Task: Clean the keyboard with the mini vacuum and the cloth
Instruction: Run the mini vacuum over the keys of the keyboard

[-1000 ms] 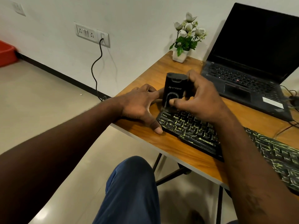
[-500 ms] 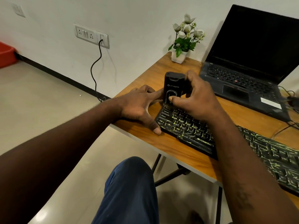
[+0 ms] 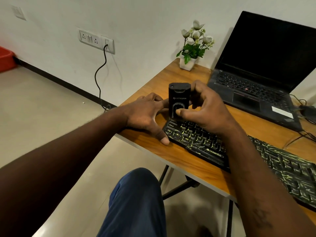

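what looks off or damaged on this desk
Nothing is plainly spilled or broken. The keyboard bears yellow crack-like lines, but they run evenly across the keys, so likely a pattern. The vacuum stands upright at its left end, gripped by the right hand.

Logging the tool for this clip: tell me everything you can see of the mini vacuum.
The vacuum is a small black block, seemingly plastic, with a rounded top, pale lettering on its front and an arched outline below. It stands upright at the far-left corner of the keyboard. The right hand grips it, thumb on the front. Whether the left hand touches it is unclear.
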The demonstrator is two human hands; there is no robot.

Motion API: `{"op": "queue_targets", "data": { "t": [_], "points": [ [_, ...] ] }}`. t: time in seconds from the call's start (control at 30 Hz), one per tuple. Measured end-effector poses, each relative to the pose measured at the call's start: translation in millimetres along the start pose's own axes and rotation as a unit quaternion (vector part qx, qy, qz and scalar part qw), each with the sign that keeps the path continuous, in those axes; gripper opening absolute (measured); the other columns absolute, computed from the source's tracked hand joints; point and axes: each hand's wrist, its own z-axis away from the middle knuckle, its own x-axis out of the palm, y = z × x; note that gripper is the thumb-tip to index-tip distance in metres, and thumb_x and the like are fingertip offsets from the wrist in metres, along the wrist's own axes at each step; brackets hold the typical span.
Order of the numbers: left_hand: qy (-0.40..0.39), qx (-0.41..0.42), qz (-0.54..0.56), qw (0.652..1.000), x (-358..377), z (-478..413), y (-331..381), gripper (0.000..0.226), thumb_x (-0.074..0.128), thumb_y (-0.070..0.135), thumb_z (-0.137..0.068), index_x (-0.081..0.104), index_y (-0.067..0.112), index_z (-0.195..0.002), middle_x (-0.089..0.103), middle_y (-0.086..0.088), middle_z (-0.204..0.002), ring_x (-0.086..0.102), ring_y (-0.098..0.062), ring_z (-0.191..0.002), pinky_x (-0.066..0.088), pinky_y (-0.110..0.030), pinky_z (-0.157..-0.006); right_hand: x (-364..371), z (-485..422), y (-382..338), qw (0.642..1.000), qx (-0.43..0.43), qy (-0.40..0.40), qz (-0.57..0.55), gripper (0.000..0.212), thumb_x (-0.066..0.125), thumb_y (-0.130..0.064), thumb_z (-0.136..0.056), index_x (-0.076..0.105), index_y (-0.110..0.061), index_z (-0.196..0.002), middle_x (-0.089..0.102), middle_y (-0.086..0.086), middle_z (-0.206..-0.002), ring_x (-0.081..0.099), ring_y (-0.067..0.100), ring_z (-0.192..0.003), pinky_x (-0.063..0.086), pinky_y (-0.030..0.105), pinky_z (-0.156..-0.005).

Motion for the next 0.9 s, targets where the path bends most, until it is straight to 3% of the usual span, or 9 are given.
{"op": "queue_targets", "data": {
  "t": [0.1,0.2,0.27,0.33,0.4,0.53,0.7,0.77,0.9],
  "points": [
    [0.016,-0.013,0.094,0.995,-1,-1,-8,0.096,0.064,0.087,-0.062,0.025,0.061,-0.146,0.039,0.007,-0.142,0.034,-0.014,-0.131,0.035,-0.038,-0.109,3,-5,3,0.996,-0.001,0.067,0.056,0.041,0.082,-0.018,-0.081,0.057,-0.023,-0.113,0.068,-0.011,-0.107,0.065,0.0,-0.095,0.047,0.012,-0.072],
    [0.093,-0.006,0.198,0.976,1,-5,-10,0.07,0.06,0.051,-0.098,0.03,0.036,-0.16,0.056,0.012,-0.138,0.046,0.014,-0.113,0.036,-0.011,-0.095,-1,-7,5,0.991,0.013,0.133,0.02,0.045,0.081,-0.019,-0.082,0.058,-0.023,-0.12,0.068,-0.013,-0.11,0.066,0.004,-0.101,0.057,0.027,-0.081],
    [0.149,-0.035,0.166,0.974,4,-11,-8,0.052,0.055,0.044,-0.103,0.046,0.035,-0.153,0.06,0.011,-0.14,0.047,0.001,-0.122,0.038,-0.028,-0.106,-3,-5,6,0.992,0.022,0.121,0.005,0.047,0.082,-0.02,-0.081,0.058,-0.022,-0.121,0.068,-0.01,-0.11,0.068,0.007,-0.099,0.061,0.033,-0.082],
    [0.131,-0.066,0.07,0.987,7,-17,-8,0.046,0.05,0.054,-0.1,0.054,0.041,-0.144,0.054,0.012,-0.144,0.035,-0.017,-0.134,0.034,-0.047,-0.11,-4,-3,5,0.995,0.015,0.096,0.004,0.046,0.084,-0.02,-0.078,0.059,-0.019,-0.117,0.069,-0.008,-0.105,0.069,0.009,-0.094,0.062,0.036,-0.079],
    [0.098,-0.07,-0.032,0.992,9,-20,-5,0.048,0.042,0.06,-0.101,0.052,0.043,-0.145,0.045,0.011,-0.151,0.028,-0.022,-0.136,0.032,-0.051,-0.111,-3,-2,1,0.997,-0.006,0.067,-0.029,0.045,0.083,-0.02,-0.074,0.061,-0.015,-0.113,0.068,-0.006,-0.097,0.068,0.01,-0.086,0.059,0.035,-0.072],
    [0.109,-0.056,-0.068,0.99,9,-15,4,0.062,0.027,0.063,-0.095,0.051,0.038,-0.147,0.043,0.006,-0.152,0.028,-0.022,-0.137,0.029,-0.047,-0.11,-4,1,-2,0.995,-0.043,0.008,-0.084,0.045,0.082,-0.014,-0.071,0.058,-0.003,-0.107,0.06,0.025,-0.095,0.061,0.046,-0.086,0.053,0.055,-0.069],
    [0.12,-0.056,-0.11,0.985,8,-8,13,0.049,0.039,0.047,-0.104,0.047,0.028,-0.149,0.039,-0.003,-0.153,0.023,-0.018,-0.135,0.025,-0.041,-0.111,8,9,-14,0.996,-0.045,-0.053,-0.064,0.043,0.084,-0.016,-0.068,0.056,-0.005,-0.099,0.062,0.016,-0.087,0.062,0.035,-0.076,0.052,0.05,-0.063],
    [0.118,-0.068,-0.097,0.986,7,-5,15,0.055,0.05,0.048,-0.103,0.039,0.027,-0.154,0.034,-0.003,-0.153,0.022,-0.02,-0.134,0.027,-0.039,-0.107,11,16,-21,0.995,-0.067,-0.064,-0.038,0.042,0.087,-0.012,-0.071,0.056,-0.009,-0.099,0.065,0.005,-0.088,0.064,0.02,-0.077,0.054,0.038,-0.062],
    [0.107,-0.018,-0.153,0.982,11,-13,6,0.057,0.024,0.06,-0.1,0.029,0.049,-0.156,0.037,0.006,-0.157,0.027,-0.022,-0.138,0.026,-0.048,-0.109,1,44,-25,0.994,-0.086,-0.044,0.048,0.043,0.085,-0.03,-0.071,0.056,-0.02,-0.1,0.064,-0.015,-0.094,0.064,0.005,-0.084,0.049,0.016,-0.063]
  ]
}}
